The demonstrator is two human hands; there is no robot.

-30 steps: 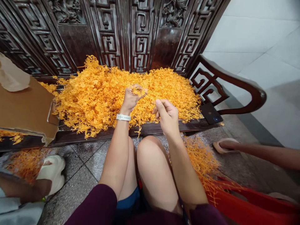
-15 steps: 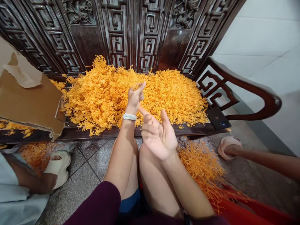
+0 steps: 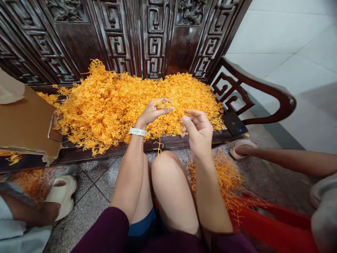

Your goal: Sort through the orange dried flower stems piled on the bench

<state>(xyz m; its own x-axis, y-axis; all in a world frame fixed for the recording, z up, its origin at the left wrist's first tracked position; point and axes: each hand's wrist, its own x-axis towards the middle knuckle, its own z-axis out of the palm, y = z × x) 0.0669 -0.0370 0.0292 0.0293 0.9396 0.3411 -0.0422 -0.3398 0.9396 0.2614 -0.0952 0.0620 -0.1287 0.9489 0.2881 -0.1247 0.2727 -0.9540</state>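
Note:
My left hand, with a white watch band at the wrist, is curled over the front of a heap of orange branched pieces. Several small orange pieces show between its thumb and fingers. To its right, my right hand is raised with thumb and forefinger brought close together. Whatever is in that pinch is too small to make out. A thin orange branched stem appears just above my knee, below the left hand; I cannot tell whether it is falling or resting there.
The heap covers a dark carved wooden bench. A cardboard box stands at the left, a dark phone near the armrest. Orange stems pile on the floor by a red plastic object. Other people's feet are at both sides.
My hands have moved apart, the right one rightward and turned over, its fingers now pinched. The orange stem above my knee has come into sight. The view has shifted slightly right.

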